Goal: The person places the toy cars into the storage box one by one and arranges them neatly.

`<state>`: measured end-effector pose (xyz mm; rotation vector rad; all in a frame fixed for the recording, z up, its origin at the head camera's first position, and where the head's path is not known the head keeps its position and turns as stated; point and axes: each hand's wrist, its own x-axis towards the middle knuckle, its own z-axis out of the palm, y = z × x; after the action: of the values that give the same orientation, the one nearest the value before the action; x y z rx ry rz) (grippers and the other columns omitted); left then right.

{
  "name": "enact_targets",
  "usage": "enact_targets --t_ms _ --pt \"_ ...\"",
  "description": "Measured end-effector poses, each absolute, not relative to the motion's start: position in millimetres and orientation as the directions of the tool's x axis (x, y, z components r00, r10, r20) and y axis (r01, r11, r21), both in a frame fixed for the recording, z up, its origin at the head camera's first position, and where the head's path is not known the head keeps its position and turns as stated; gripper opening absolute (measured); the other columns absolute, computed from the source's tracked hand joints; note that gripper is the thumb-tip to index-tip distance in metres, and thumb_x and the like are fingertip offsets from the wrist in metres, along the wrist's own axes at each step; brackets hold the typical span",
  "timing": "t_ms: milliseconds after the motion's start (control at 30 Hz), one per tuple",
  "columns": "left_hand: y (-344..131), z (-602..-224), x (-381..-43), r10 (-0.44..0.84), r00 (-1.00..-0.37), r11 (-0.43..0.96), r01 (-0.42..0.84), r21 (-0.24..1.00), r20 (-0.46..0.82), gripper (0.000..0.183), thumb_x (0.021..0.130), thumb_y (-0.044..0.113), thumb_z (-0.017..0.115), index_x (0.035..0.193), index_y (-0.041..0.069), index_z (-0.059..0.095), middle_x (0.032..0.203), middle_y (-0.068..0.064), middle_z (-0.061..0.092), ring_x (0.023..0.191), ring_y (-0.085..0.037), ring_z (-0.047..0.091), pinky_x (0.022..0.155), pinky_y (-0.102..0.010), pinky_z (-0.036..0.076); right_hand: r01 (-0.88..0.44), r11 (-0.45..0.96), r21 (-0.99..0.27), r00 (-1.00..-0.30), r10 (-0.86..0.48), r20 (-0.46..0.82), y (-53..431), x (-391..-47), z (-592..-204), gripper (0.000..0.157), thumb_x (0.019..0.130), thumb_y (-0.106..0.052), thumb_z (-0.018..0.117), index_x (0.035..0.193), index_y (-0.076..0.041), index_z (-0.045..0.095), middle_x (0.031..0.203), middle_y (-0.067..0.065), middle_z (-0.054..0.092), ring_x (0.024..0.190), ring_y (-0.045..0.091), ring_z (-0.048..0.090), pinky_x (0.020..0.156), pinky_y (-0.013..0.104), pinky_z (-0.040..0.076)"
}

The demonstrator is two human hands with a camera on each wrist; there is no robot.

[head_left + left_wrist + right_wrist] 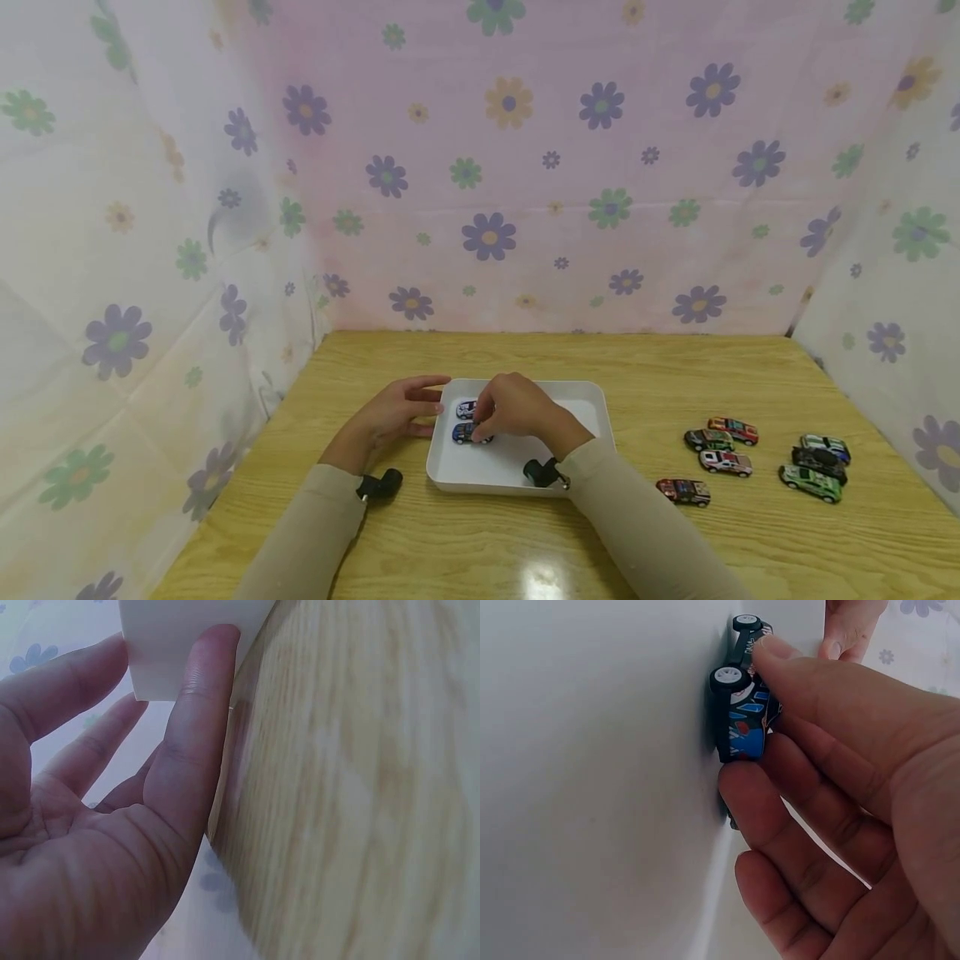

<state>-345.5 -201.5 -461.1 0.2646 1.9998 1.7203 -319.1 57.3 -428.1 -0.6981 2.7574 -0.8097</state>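
One white tray sits mid-table, and we count two cars inside by its left wall: a white car and a blue car. The right hand pinches the blue one; the left hand, fingers spread, touches the tray's left side. Rightward on the table, we've seven more: a cluster of three, one lone red car, and a trio near the right edge.

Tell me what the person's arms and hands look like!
Both arms wear long, plain beige sleeves that reach the wrists. A small black camera with a rounded body sits by each wrist. The left hand and right hand wear no gloves. I can't see any pictures or writing on the sleeves.
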Motion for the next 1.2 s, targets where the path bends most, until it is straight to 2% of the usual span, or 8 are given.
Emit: enact_targets --t_ms 667,1033,1200 --pt "-201.7 -459.4 -346.2 0.46 -0.857 0.19 -0.161 0.969 -0.232 0.061 0.099 0.01 0.07 0.155 0.018 0.048 0.154 -0.023 0.048 0.123 -0.031 0.064 0.089 -0.047 0.063 -0.389 0.724 -0.57 -0.864 -0.501 -0.047 57.3 -320.8 -431.3 0.016 0.076 -0.035 0.094 0.079 -0.031 0.079 0.077 -0.015 0.071 0.074 0.009 0.062 0.069 0.027 0.052" --pt "-201.3 -458.9 -346.2 0.448 -0.86 0.17 -0.185 0.968 -0.243 0.06 0.098 0.007 0.07 0.153 0.019 0.051 0.152 -0.021 0.051 0.122 -0.03 0.066 0.089 -0.048 0.063 -0.399 0.724 -0.563 -0.863 -0.503 -0.036 61.3 -316.7 -418.0 0.017 0.077 -0.037 0.093 0.085 -0.029 0.08 0.083 -0.016 0.071 0.083 0.01 0.064 0.077 0.029 0.054" --pt "-200.4 -457.4 -345.7 0.444 -0.861 0.169 -0.19 0.967 -0.246 0.06 0.099 0.007 0.069 0.154 0.019 0.05 0.152 -0.02 0.052 0.122 -0.03 0.066 0.088 -0.048 0.063 -0.419 0.699 -0.58 -0.854 -0.521 -0.011 68.6 -315.0 -411.2 0.02 0.078 -0.036 0.092 0.092 -0.025 0.083 0.084 -0.016 0.072 0.082 0.01 0.064 0.073 0.029 0.054"
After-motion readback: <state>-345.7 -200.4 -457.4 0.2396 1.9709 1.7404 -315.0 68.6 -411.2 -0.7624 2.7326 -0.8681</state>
